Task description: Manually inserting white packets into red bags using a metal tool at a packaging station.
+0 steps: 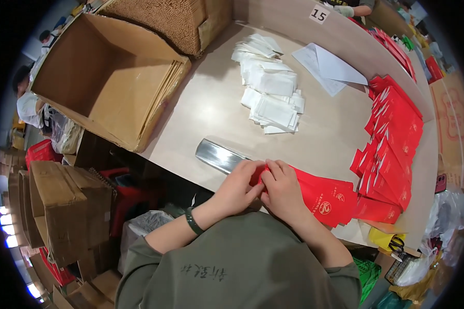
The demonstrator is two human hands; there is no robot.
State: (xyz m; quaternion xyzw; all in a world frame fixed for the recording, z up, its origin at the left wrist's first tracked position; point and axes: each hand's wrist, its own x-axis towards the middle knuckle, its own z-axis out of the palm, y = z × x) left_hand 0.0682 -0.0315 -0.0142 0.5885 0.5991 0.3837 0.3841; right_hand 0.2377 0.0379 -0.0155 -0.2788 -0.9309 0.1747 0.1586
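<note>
Both hands meet close to my body at the table's near edge. My left hand (241, 186) has its fingers and thumb closed on the end of a red paper packet (261, 175). Against it, my right hand (282, 191) pinches the same end; the fingertips partly hide it. Under and beside my right hand lie fanned red packets (331, 202) with gold print. A shiny metal strip (219, 155), with its near end by my left knuckles, rests on the table. Farther off are loose piles of small white paper slips (270, 82).
An open cardboard box (116, 87) stands on the left, with a carton packed with thin brown sticks (160, 20) behind it. Red packets (389, 139) are heaped along the right table wall (428, 154). A folded white sheet (330, 67) lies near the back. Black-handled scissors (396, 243) sit at the lower right.
</note>
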